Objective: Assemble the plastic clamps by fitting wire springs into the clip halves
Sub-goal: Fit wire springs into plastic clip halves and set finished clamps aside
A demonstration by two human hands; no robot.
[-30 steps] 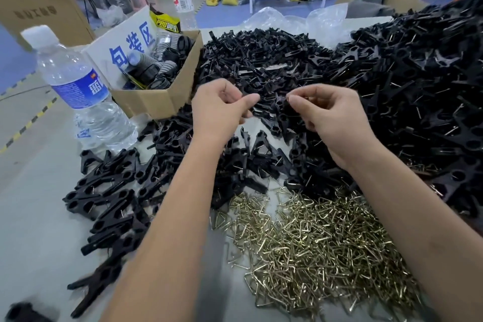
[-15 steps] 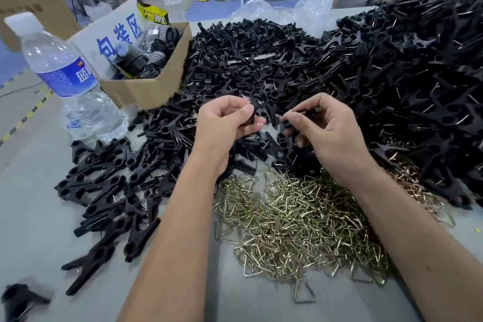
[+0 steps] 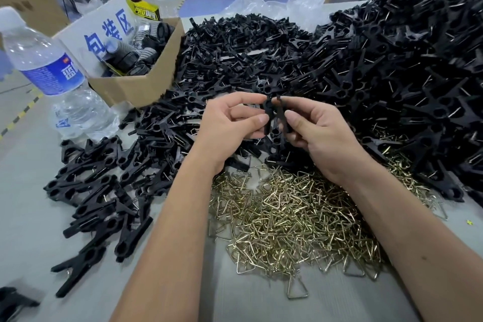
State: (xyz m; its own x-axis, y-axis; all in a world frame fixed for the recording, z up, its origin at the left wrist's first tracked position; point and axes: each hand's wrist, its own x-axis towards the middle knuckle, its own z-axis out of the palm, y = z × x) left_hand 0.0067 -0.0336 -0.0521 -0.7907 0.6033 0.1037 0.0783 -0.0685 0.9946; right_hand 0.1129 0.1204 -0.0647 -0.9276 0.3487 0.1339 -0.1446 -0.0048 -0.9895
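At frame centre, the left hand (image 3: 230, 123) pinches one black plastic clip half (image 3: 267, 115) between thumb and curled fingers. The right hand (image 3: 318, 133) pinches a second black plastic clip half (image 3: 281, 115) just beside it; both halves stand roughly upright, close together, contact unclear. Below the hands lies a heap of brass-coloured triangular wire springs (image 3: 295, 217) on the grey table (image 3: 26, 217). A large mound of black clip parts (image 3: 379, 73) fills the upper right. A clear water bottle with blue label (image 3: 52, 73) and an open cardboard box (image 3: 141, 83) occupy the upper left.
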